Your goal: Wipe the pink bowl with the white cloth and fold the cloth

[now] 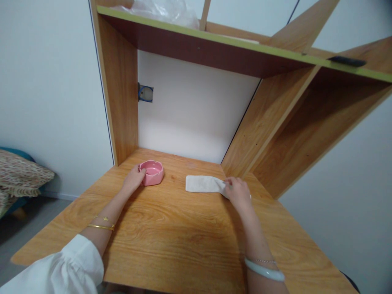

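A pink angular bowl (pixel 154 178), perhaps an ashtray, stands upright on the wooden desk (pixel 171 241). My left hand (pixel 134 179) grips its left rim, thumb over the edge and the other fingers mostly hidden behind the wall. To the right, a folded white cloth (pixel 203 184) lies flat in a long strip on the desktop. Its right end is pinched in the closed fingers of my right hand (pixel 238 192), where the fabric bunches slightly. A short gap of bare wood separates bowl and cloth.
Above the desk runs a shelf (pixel 214 38) bearing a clear plastic bag (pixel 167 12) and a dark object (pixel 347 61). Wooden side panels (pixel 121 90) flank the recess. An uncovered wall socket box (pixel 146 94) sits at back left. A draped seat (pixel 21 175) stands far left.
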Tool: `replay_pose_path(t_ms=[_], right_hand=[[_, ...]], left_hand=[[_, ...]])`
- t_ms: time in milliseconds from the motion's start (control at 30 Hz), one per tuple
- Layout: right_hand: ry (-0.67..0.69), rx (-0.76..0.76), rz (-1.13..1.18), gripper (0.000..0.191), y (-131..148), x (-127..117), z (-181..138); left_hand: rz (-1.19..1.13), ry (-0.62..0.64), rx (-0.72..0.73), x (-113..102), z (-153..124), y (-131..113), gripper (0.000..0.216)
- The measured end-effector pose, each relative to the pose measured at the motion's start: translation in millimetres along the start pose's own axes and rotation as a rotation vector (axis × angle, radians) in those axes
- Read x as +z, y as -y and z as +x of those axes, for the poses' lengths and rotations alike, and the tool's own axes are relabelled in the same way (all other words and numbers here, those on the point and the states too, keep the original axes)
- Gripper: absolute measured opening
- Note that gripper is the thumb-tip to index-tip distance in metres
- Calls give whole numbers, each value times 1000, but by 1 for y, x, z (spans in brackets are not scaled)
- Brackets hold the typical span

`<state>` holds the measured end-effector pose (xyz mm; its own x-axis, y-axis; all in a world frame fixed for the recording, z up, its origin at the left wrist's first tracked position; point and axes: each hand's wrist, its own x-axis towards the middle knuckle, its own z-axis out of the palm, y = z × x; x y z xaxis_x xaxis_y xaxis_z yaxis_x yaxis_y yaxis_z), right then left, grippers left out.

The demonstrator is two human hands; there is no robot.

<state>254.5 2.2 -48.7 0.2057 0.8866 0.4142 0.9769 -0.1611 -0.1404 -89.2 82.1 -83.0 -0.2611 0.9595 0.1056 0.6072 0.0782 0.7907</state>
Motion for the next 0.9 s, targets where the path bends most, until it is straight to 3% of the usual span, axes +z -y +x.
replay_pose_path(t_ms=[100, 267, 400, 733, 900], right_hand=[[89, -263, 90, 19, 21, 18, -1], [87, -318, -13, 16, 44, 37, -5], [15, -272, 111, 12, 42, 39, -2], [-151, -5, 906, 23, 38, 32, 3], [-211, 141, 1032, 24, 36, 21, 4]], left_hand=[[9, 9, -9, 0, -1, -1, 37], [-11, 40, -23, -5, -6, -6, 35], [-48, 81, -29, -8, -14, -14, 35], [-125, 235, 78, 5, -38, -38, 34], [-171, 321, 145, 11, -54, -48, 36]])
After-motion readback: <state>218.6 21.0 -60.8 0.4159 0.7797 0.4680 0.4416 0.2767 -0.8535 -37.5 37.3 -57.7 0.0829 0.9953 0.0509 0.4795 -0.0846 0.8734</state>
